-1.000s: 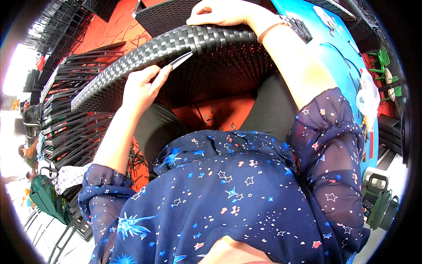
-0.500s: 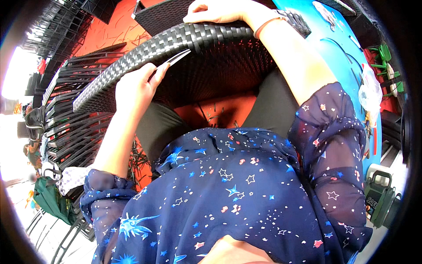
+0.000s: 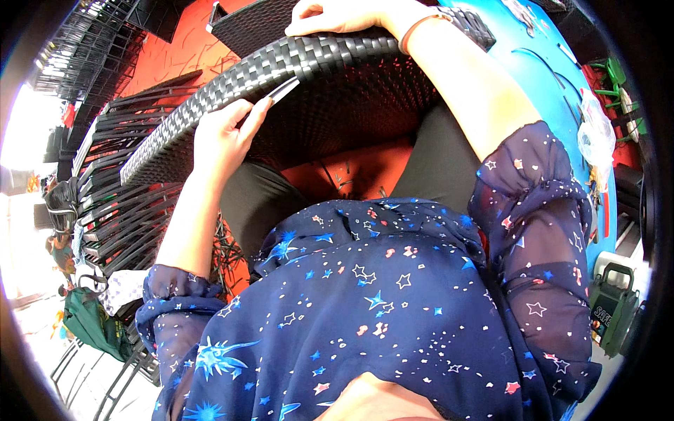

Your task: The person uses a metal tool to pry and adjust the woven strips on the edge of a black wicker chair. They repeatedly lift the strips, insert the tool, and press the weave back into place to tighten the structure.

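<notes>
L hand pinching flat strip – R hand on woven chair.

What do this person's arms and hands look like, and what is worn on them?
Both hands, left hand and right hand, are bare, forearms uncovered. Sheer navy sleeves with star prints, gathered at the elbows. A thin bracelet circles the right wrist.

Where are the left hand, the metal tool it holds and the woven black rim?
left hand (image 3: pixel 221 137), head view, back of hand.
metal tool (image 3: pixel 283 90), head view, flat blade.
woven black rim (image 3: pixel 330 52), head view, top curve.
</notes>
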`<state>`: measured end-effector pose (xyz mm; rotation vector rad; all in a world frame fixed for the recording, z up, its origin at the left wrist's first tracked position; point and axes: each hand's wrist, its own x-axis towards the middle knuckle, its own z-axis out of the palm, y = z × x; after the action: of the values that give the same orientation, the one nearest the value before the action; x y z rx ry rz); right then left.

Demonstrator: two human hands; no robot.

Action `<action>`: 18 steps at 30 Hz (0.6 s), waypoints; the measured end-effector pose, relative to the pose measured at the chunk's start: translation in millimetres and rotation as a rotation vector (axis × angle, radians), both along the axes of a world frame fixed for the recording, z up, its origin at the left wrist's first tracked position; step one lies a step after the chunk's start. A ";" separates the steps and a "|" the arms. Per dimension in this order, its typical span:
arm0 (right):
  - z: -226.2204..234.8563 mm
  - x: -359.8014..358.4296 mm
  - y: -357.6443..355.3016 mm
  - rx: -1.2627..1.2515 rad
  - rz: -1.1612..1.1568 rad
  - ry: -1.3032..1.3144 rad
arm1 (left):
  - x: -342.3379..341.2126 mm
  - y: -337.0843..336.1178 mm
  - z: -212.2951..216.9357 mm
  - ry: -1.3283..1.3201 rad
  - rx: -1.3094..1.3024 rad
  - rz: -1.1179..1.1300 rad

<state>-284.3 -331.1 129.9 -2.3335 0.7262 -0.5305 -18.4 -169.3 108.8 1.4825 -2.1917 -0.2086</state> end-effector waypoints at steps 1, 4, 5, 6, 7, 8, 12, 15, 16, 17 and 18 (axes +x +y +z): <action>-1.4 0.9 -0.9 0.002 -0.004 0.001 | 0.5 0.8 -1.2 0.025 0.003 0.001; -4.3 3.0 -3.8 -0.037 0.003 0.003 | 1.9 3.3 -3.4 0.108 0.155 0.092; -4.9 3.7 -4.4 -0.048 0.014 0.009 | 1.7 4.4 -3.8 0.196 0.251 0.149; -5.2 4.2 -5.3 -0.057 0.025 0.016 | 1.6 3.8 -4.3 0.199 0.210 0.115; -5.0 4.6 -5.9 -0.045 0.027 0.017 | 1.1 4.0 -4.5 0.192 0.207 0.110; -5.1 4.7 -6.5 -0.041 0.028 0.019 | 0.8 3.2 -4.5 0.174 0.228 0.158; -5.0 5.4 -7.9 -0.092 0.042 0.037 | -1.8 2.0 -2.3 0.081 0.051 0.080; -7.0 7.3 -8.8 -0.131 0.040 0.024 | -2.1 3.2 0.7 -0.040 -0.072 0.075; -7.1 8.1 -8.8 -0.148 0.038 0.013 | -1.9 4.2 1.6 -0.038 -0.066 0.094; -7.5 9.0 -8.6 -0.147 0.015 0.012 | -1.6 5.3 1.9 -0.033 -0.064 0.107; -6.7 9.7 -8.1 -0.164 0.003 0.017 | -1.4 6.5 1.9 -0.027 -0.069 0.113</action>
<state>-274.6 -339.2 123.2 -2.4927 0.7110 -0.5886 -19.8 -162.8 110.7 1.5736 -2.1062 -0.0745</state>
